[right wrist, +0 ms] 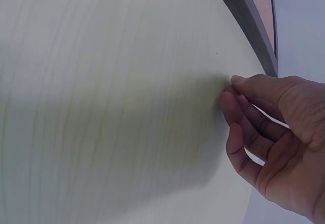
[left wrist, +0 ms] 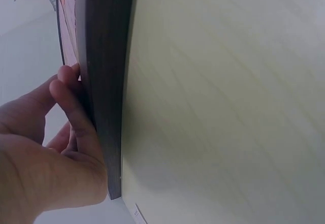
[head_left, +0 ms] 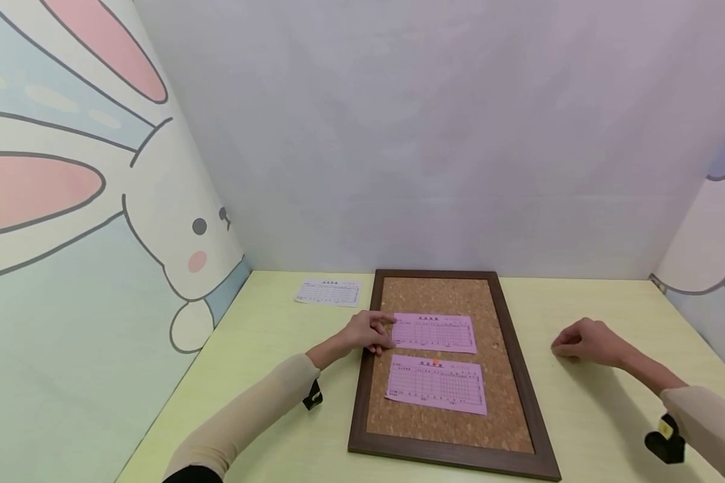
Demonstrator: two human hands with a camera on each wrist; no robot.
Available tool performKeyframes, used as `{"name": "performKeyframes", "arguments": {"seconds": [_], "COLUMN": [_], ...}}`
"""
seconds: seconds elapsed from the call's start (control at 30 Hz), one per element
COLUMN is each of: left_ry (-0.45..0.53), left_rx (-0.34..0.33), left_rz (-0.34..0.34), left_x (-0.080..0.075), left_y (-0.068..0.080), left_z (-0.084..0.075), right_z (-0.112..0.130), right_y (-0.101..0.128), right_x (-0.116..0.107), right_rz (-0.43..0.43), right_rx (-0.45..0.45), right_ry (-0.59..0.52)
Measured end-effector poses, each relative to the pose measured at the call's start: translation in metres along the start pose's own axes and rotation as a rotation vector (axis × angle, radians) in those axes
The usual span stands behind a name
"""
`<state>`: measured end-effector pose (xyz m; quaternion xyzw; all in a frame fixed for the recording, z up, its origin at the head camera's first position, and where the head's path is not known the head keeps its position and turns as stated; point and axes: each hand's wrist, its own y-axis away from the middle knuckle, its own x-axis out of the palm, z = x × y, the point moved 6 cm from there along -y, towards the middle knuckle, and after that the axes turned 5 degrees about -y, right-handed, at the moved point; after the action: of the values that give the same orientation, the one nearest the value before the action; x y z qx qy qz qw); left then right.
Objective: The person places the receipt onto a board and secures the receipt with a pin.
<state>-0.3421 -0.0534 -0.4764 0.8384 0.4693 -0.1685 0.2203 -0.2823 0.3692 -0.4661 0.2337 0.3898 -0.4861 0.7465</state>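
A cork board (head_left: 441, 295) in a dark wooden frame (head_left: 360, 402) lies flat on the pale yellow-green table (head_left: 266, 349). Two pink printed forms lie on the cork. The lower form (head_left: 436, 388) carries a small orange pin (head_left: 436, 363) near its top edge. My left hand (head_left: 370, 332) reaches over the frame's left side and its fingers rest on the left end of the upper form (head_left: 438, 333). In the left wrist view the left hand's fingers (left wrist: 76, 117) lie against the frame (left wrist: 104, 82). My right hand (head_left: 580, 342) rests on the table right of the board, fingers (right wrist: 238, 127) loosely curled, nothing seen in them.
A white printed form (head_left: 329, 292) lies on the table behind the board's left corner. Walls close the table in at the back and on both sides, the left one (head_left: 84, 221) painted with a cartoon rabbit. Bare table (right wrist: 111, 97) stretches right of the frame (right wrist: 249, 26).
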Motion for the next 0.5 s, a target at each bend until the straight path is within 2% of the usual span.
{"name": "performKeyframes", "arguments": {"seconds": [0.17, 0.5], "left_ry": [-0.005, -0.009], "left_rx": [0.007, 0.013], "left_rz": [0.002, -0.015], "left_x": [-0.0004, -0.0003], "left_y": [0.0004, 0.0005], "left_z": [-0.0016, -0.0004], "right_z": [-0.0004, -0.0009], "right_y": [0.0006, 0.0013], "right_x": [-0.0002, -0.0038], "right_rz": [-0.014, -0.046], "right_rx": [-0.006, 0.082], "right_ry": [-0.009, 0.082]}}
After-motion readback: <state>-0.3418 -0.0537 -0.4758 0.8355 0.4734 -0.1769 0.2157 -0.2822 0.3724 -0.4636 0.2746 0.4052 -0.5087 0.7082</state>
